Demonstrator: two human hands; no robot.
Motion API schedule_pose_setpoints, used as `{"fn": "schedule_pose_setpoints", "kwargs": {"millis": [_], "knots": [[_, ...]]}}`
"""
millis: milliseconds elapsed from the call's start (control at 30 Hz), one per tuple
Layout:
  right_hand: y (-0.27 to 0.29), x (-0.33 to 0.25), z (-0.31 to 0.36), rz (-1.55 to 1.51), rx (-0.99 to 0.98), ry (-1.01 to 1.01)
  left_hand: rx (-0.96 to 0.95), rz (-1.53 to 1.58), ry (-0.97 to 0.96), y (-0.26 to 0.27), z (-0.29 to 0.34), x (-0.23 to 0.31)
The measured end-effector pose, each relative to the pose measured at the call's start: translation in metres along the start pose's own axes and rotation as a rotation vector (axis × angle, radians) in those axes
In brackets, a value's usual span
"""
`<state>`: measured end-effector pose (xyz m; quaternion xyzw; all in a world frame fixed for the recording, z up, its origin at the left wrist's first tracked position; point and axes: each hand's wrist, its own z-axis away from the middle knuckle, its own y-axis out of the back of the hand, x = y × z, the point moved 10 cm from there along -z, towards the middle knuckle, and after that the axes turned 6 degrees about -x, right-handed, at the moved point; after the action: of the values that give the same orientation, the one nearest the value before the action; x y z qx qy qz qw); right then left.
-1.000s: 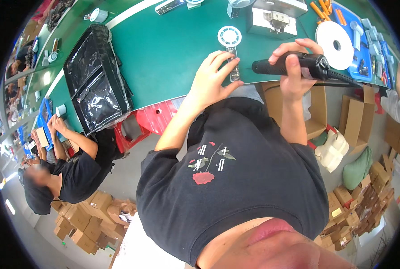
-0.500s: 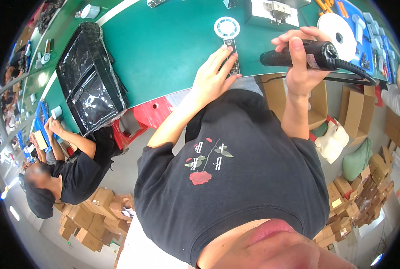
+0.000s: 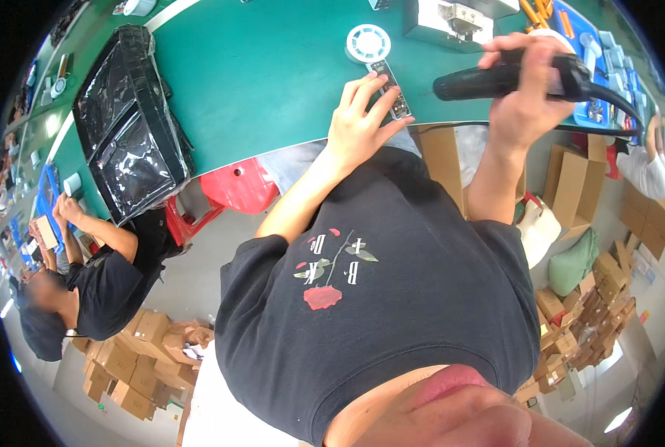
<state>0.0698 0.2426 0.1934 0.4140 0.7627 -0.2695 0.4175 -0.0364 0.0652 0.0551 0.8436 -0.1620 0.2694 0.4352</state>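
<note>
A small device with a round white-and-light-blue head [image 3: 367, 45] and a narrow handle with exposed electronics [image 3: 398, 104] lies on the green table. My left hand [image 3: 359, 119] holds it down, fingertips across the handle and thumb by its near end. My right hand [image 3: 530, 97] is wrapped round a black corded electric screwdriver [image 3: 470, 83]. It is held roughly level above the table, its front end pointing left toward the device, apart from it. The cord [image 3: 617, 95] runs off to the right from its rear. The bit is too thin to make out clearly.
A metal fixture on a white base [image 3: 459, 24] stands at the far side. To the right is a blue tray [image 3: 597, 112] with parts. A black plastic-wrapped bag [image 3: 135, 130] lies left, near another person [image 3: 98, 287]. A red stool [image 3: 239, 186] and cartons [image 3: 575, 179] are below the table.
My right hand has moved a little right with the screwdriver. The device's handle has turned slightly under my left hand, and the whole view has shifted.
</note>
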Motion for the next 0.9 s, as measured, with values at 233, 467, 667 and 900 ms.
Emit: {"fn": "schedule_pose_setpoints", "kwargs": {"millis": [233, 467, 667, 900], "knots": [[0.040, -0.034, -0.091, 0.021, 0.206, 0.173, 0.072, -0.018, -0.023, -0.001, -0.005, 0.004], [-0.011, -0.034, -0.097, -0.043, 0.054, 0.174, 0.025, -0.013, 0.006, -0.001, -0.004, 0.000], [-0.015, -0.033, -0.073, 0.072, 0.045, 0.153, 0.065, -0.017, 0.009, -0.002, -0.001, -0.001], [-0.059, -0.025, -0.041, -0.059, -0.014, 0.111, 0.077, -0.036, -0.027, -0.001, 0.000, -0.002]]}}
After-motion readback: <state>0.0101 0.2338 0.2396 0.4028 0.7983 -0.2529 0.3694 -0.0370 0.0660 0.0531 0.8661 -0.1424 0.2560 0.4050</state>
